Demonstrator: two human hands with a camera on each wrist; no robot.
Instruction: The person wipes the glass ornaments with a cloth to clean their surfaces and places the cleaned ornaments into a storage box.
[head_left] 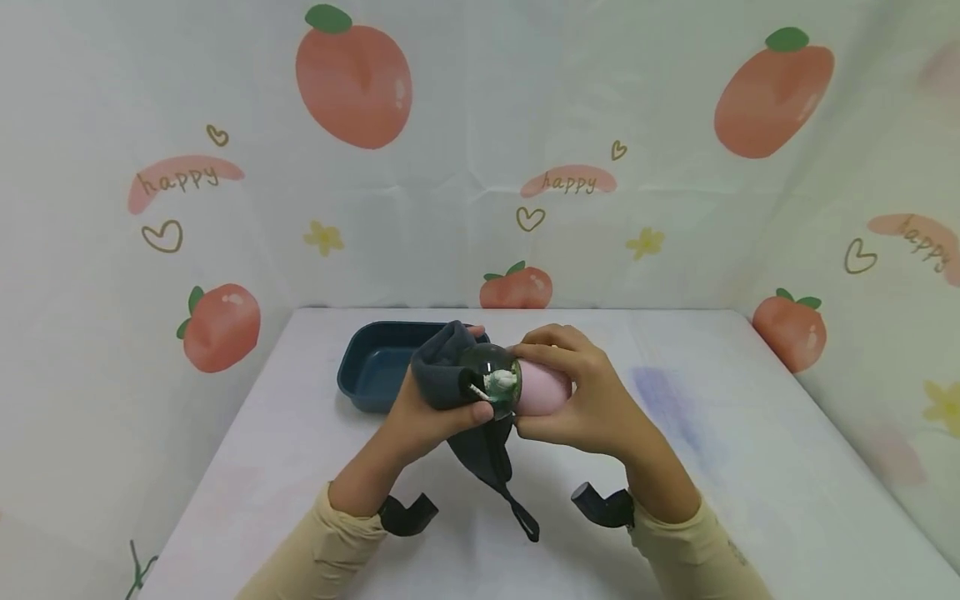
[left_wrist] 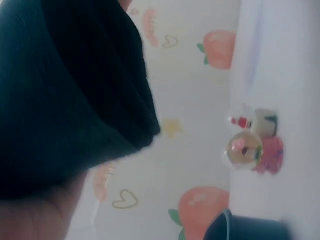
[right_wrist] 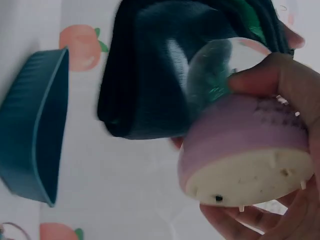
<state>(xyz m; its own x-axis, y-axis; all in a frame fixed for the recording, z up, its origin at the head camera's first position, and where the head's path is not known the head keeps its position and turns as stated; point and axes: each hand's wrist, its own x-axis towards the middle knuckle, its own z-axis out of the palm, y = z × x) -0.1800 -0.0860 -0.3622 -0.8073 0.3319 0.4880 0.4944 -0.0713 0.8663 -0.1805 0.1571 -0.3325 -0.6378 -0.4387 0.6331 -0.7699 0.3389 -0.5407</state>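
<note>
A snow globe [head_left: 542, 390] with a pink base and a clear dome is held up over the table, lying on its side in the head view. My right hand [head_left: 600, 392] grips its base, fingers over the top and thumb beneath. Through the dome show a white figure and some green. My left hand [head_left: 420, 425] holds a dark blue-grey cloth [head_left: 442, 375] against the dome, its thumb at the lower side. The cloth's loose end hangs down with a loop. In the right wrist view, the pale underside [right_wrist: 250, 175] of the base faces the camera.
A dark blue plastic basin [head_left: 362, 392] stands on the table behind my left hand. Two more snow globes appear in the left wrist view, one with a white base [left_wrist: 266, 122], one with a pink base [left_wrist: 272, 154]. A white printed backdrop [head_left: 435, 225] surrounds the table.
</note>
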